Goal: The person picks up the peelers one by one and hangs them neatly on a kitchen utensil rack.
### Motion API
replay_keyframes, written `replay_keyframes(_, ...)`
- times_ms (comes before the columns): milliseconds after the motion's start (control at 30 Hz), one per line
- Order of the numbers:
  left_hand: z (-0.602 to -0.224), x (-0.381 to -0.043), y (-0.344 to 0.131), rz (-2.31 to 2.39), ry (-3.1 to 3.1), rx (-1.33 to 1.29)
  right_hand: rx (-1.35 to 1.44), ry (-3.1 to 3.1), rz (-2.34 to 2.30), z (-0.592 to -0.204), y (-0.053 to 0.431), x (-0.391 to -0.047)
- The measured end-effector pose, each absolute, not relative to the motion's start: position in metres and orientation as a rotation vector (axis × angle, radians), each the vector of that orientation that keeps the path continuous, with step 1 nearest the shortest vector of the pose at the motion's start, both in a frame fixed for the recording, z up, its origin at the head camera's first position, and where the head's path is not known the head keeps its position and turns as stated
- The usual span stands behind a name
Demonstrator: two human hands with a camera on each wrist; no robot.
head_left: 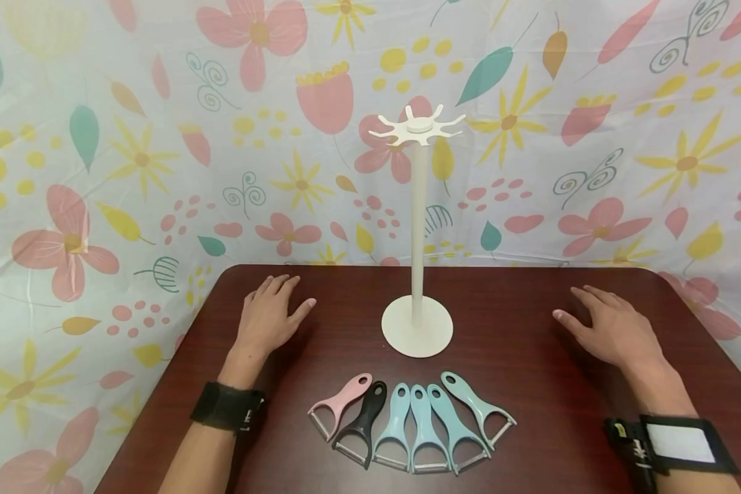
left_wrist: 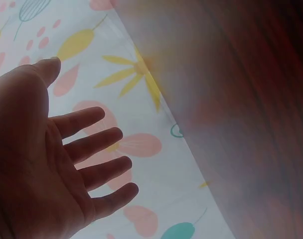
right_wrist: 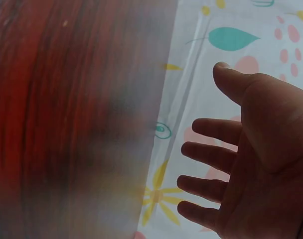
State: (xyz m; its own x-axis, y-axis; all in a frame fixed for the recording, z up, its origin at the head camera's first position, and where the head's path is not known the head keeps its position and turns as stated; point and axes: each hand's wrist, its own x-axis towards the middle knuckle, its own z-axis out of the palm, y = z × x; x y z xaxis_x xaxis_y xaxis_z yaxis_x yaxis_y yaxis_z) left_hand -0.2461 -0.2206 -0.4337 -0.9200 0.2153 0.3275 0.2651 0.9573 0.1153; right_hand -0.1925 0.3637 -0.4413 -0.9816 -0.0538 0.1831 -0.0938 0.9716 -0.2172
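My left hand (head_left: 267, 317) is at the left side of the dark wooden table, fingers extended and holding nothing. On the right side my right hand (head_left: 614, 326) lies likewise, its fingers relaxed and the thumb apart. Between them stands a white rack (head_left: 418, 226) with a round base and a ring of prongs on top, nothing hanging from it. In front of the base, several peelers lie fanned out: a pink peeler (head_left: 348, 396), a black peeler (head_left: 364, 418) and several light blue peelers (head_left: 423, 425). Both wrist views show a bare palm with spread fingers.
The brown table (head_left: 500, 309) has rounded far corners. Behind it hangs a white cloth (head_left: 234, 165) printed with flowers and leaves. A black band (head_left: 219, 406) circles the left wrist, and another strap with a white patch (head_left: 679, 442) is on the right.
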Motion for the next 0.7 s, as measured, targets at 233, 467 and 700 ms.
replay_keyframes(233, -0.431, -0.242, -0.213, -0.224, -2.793, -0.380, 0.122, -2.942, 0.333, -0.441, 0.363, -0.193)
replay_keyframes(467, -0.429, -0.236, -0.201, -0.248, -2.810, -0.444, 0.116, -2.948, 0.335, -0.442, 0.360, -0.194)
replay_keyframes(700, -0.430, -0.227, -0.183, -0.219, -2.820, -0.528, 0.117, -2.951, 0.347, -0.442, 0.359, -0.193)
